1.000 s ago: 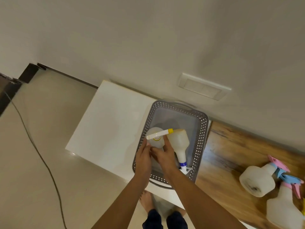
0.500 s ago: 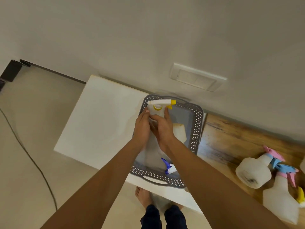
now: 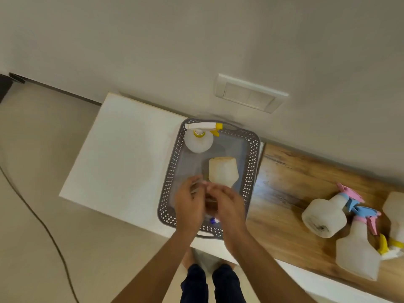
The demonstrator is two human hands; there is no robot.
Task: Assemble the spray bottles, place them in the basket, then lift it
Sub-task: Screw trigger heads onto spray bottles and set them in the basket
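Observation:
A grey perforated basket [image 3: 253,162] sits on the white table [image 3: 122,154]. In its far left corner a translucent spray bottle with a yellow-tipped white trigger [image 3: 199,141] stands upright. A second translucent bottle [image 3: 223,171] lies on the basket floor with its neck towards me, and a bit of its blue collar [image 3: 212,220] shows between my hands. My left hand [image 3: 189,206] and my right hand [image 3: 229,206] hover blurred over the near half of the basket, fingers apart, hiding that bottle's neck. Neither hand holds anything that I can see.
To the right, on a wooden top [image 3: 284,176], a bottle with a pink and blue head [image 3: 323,217] lies on its side beside another pink and blue one [image 3: 356,252]. A yellow-headed bottle [image 3: 395,215] is at the frame edge. A cable [image 3: 43,224] crosses the floor.
Both hands carried the yellow-trigger bottle to the basket's far left corner, let it go standing there, and pulled back over the near half of the basket.

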